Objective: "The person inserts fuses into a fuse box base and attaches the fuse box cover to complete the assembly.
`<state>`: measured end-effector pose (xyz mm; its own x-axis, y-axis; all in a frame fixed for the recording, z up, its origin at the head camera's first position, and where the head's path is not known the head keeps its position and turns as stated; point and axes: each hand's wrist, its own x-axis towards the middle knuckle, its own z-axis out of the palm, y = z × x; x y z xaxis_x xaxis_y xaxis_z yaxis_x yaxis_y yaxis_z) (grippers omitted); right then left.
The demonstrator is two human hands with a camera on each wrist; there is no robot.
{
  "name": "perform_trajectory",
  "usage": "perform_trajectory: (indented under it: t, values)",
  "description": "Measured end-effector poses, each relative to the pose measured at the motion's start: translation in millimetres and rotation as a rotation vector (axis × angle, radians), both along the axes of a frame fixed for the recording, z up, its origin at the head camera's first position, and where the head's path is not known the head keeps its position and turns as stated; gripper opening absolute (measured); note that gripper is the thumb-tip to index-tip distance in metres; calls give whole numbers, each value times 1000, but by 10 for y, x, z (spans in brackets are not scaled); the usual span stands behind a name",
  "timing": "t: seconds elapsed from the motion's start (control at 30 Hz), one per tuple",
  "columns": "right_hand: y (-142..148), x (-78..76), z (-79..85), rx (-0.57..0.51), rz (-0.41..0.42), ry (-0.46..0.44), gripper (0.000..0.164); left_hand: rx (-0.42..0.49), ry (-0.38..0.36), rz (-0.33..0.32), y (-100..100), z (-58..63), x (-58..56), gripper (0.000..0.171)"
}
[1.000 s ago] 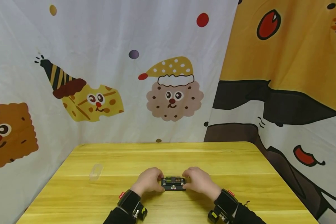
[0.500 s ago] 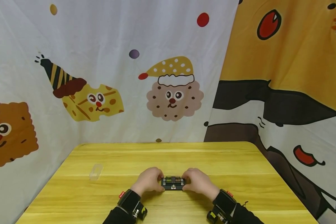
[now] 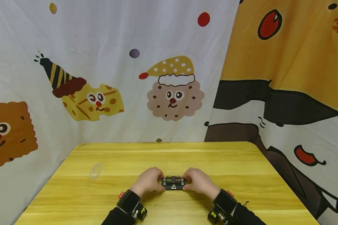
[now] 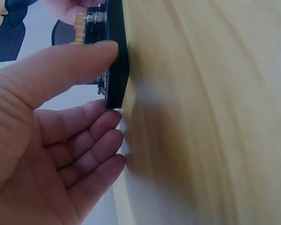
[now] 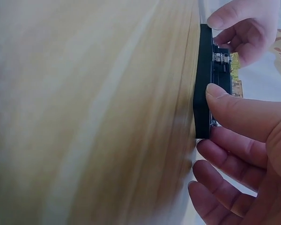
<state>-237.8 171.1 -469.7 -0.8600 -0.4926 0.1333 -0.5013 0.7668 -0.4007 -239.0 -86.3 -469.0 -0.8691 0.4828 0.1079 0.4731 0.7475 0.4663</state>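
A black electrical module (image 3: 173, 187) with metal screw terminals and two small yellow-green and amber see-through parts on top lies at the near middle of the table. My left hand (image 3: 150, 180) holds its left end, thumb on the near edge and fingertips round the end. At the other end, my right hand (image 3: 199, 182) grips it the same way. The left wrist view shows the thick black base (image 4: 117, 79) on the wood, with my lower fingers loosely bent near the tabletop. In the right wrist view my thumb presses the side of the base (image 5: 203, 70).
A small clear plastic piece, like a lid or box (image 3: 96, 172), lies on the table's left side. The wood-grain table (image 3: 169, 156) ends at a white cartoon-printed curtain (image 3: 110, 62) behind and on the left, with a yellow printed part on the right.
My right hand has shifted slightly left, closing in on the module's right end. My left hand and the module stay in nearly the same place.
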Motion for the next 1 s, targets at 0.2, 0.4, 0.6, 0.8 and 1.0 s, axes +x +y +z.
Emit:
perform_trajectory:
  t: [0.2, 0.4, 0.6, 0.8, 1.0]
  values:
    - [-1, -12, -17, 4, 3, 7, 37, 51, -23, 1, -103, 42, 14, 44]
    - [2, 2, -11, -6, 13, 6, 36, 41, 14, 59, -286, 103, -2, 45]
    - [0, 6, -18, -12, 10, 0, 35, 12, 47, 198, -538, 114, -36, 44]
    - [5, 0, -30, -12, 3, -12, 36, -11, 91, 318, -859, 136, -66, 43]
    - [-4, 12, -12, -14, -4, -25, 37, -7, 95, 365, -1175, 172, -60, 45]
